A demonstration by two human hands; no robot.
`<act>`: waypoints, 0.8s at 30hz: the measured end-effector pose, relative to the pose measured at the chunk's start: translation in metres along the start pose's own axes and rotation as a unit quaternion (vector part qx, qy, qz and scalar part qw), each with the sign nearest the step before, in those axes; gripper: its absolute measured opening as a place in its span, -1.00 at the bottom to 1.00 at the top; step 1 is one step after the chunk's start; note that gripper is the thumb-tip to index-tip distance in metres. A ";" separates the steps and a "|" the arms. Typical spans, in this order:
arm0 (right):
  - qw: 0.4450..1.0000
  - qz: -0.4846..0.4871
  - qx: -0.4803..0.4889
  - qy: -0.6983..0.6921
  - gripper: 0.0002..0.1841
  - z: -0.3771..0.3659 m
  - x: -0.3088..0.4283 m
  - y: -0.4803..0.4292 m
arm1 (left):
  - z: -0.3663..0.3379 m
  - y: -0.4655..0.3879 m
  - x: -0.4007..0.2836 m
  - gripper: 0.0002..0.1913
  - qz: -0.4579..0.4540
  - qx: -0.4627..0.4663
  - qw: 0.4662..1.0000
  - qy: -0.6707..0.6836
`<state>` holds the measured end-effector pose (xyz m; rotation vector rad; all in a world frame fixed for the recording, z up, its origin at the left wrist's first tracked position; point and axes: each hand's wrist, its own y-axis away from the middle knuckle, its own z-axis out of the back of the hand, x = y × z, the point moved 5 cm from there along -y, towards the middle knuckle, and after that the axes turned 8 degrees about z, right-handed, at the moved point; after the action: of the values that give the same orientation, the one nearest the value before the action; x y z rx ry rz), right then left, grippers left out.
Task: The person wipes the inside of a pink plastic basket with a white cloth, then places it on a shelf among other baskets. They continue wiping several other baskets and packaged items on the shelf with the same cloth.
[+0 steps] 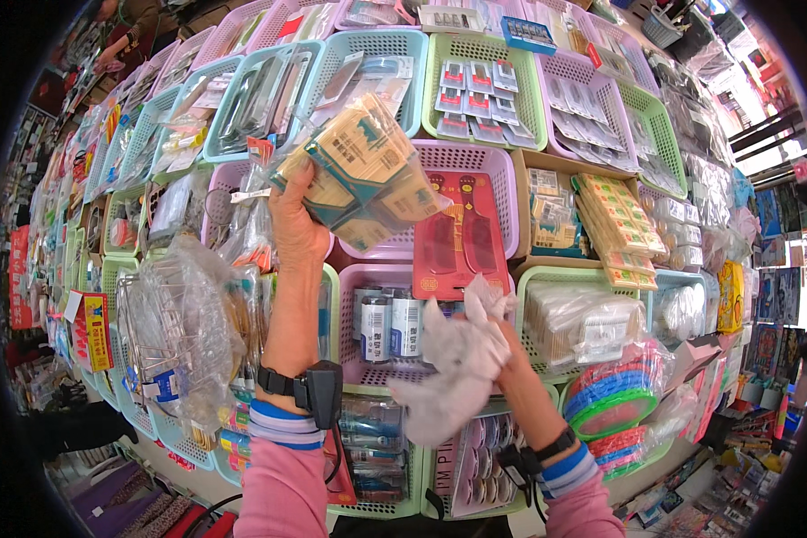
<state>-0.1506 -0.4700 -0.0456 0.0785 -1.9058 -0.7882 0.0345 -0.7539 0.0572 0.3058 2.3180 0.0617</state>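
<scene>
My left hand [299, 208] holds up a clear plastic bag of small packs [366, 168] in cream and teal wrapping, over the middle baskets. In my right hand [504, 343] is a crumpled whitish cloth [460, 363], which hides most of the fingers. Just beyond the cloth, a red card with two combs [450, 235] lies across the edge between two pink baskets. Below the left hand's bag, dark rolls or tubes with white labels [390, 326] stand in a pink basket. Similar cream and teal packs [555, 222] lie in a cardboard box at the right.
Plastic baskets of packaged goods surround my hands. A green basket [541, 101] holds carded items. Right of my right hand are wrapped swabs or sticks [578, 323] and round green, blue and red items [612, 403]. A bagged wire rack [175, 336] sits left. Another person's hand [111, 57] shows at upper left.
</scene>
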 end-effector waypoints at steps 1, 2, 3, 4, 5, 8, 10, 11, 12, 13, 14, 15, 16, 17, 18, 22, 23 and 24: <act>0.978 0.007 0.049 0.205 -0.68 0.002 0.010 0.007 | 0.001 0.000 0.002 -0.68 0.010 -0.002 1.000 0.012; 0.991 -0.010 0.015 0.131 -0.66 0.005 0.016 0.015 | 0.001 0.001 0.003 -0.68 0.019 -0.003 1.000 0.024; 0.996 -0.046 -0.034 0.074 -0.63 0.011 0.023 0.027 | 0.002 0.002 0.005 -0.67 0.030 -0.016 0.999 0.032; 0.992 -0.095 -0.082 0.006 -0.60 0.014 0.028 0.035 | 0.000 0.004 0.007 -0.67 0.038 0.000 0.998 0.044; 0.997 -0.055 -0.059 0.021 -0.58 0.008 0.041 0.033 | -0.002 0.006 0.010 -0.67 0.047 0.005 0.997 0.052; 0.999 0.026 0.013 -0.036 -0.49 -0.015 0.071 0.013 | -0.011 0.015 0.019 -0.64 0.081 0.013 0.994 0.078; 0.997 0.046 0.038 -0.051 -0.46 -0.032 0.073 -0.003 | -0.016 0.020 0.025 -0.61 0.103 -0.009 0.990 0.098; 0.992 0.062 0.088 -0.071 -0.45 -0.040 0.073 -0.008 | -0.019 0.022 0.030 -0.61 0.115 -0.022 0.986 0.120; 0.992 0.043 0.064 -0.097 -0.44 -0.040 0.068 -0.014 | -0.020 0.024 0.034 -0.62 0.128 -0.034 0.981 0.143; 0.988 0.029 0.077 -0.134 -0.45 -0.041 0.063 -0.017 | -0.020 0.025 0.040 -0.62 0.141 -0.052 0.974 0.167; 0.981 0.014 0.091 -0.171 -0.45 -0.042 0.057 -0.020 | -0.019 0.027 0.045 -0.59 0.142 -0.059 0.973 0.171; 0.973 -0.002 0.104 -0.207 -0.45 -0.042 0.051 -0.023 | -0.016 0.027 0.051 -0.61 0.150 -0.081 0.970 0.172; 0.963 -0.018 0.118 -0.242 -0.46 -0.043 0.045 -0.026 | -0.013 0.027 0.057 -0.63 0.156 -0.098 0.967 0.177; 0.954 -0.039 0.125 -0.270 -0.46 -0.042 0.040 -0.029 | -0.007 0.026 0.064 -0.64 0.161 -0.115 0.963 0.182; 0.936 0.015 0.167 -0.310 -0.49 -0.044 0.041 -0.032 | -0.002 0.028 0.072 -0.63 0.176 -0.119 0.959 0.186; 0.985 0.038 0.060 -0.160 -0.58 -0.021 0.034 -0.061 | 0.021 0.023 0.104 -0.60 0.196 -0.155 0.941 0.227; 0.982 0.045 0.078 -0.167 -0.59 -0.017 0.036 -0.066 | 0.023 0.020 0.110 -0.60 0.190 -0.137 0.946 0.224; 0.982 0.043 0.074 -0.169 -0.60 -0.012 0.036 -0.071 | 0.027 0.019 0.119 -0.60 0.195 -0.144 0.943 0.227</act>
<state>-0.1774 -0.5455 -0.0534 -0.0505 -2.2716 -0.6300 -0.0214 -0.7081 -0.0427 0.6518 2.6147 0.7322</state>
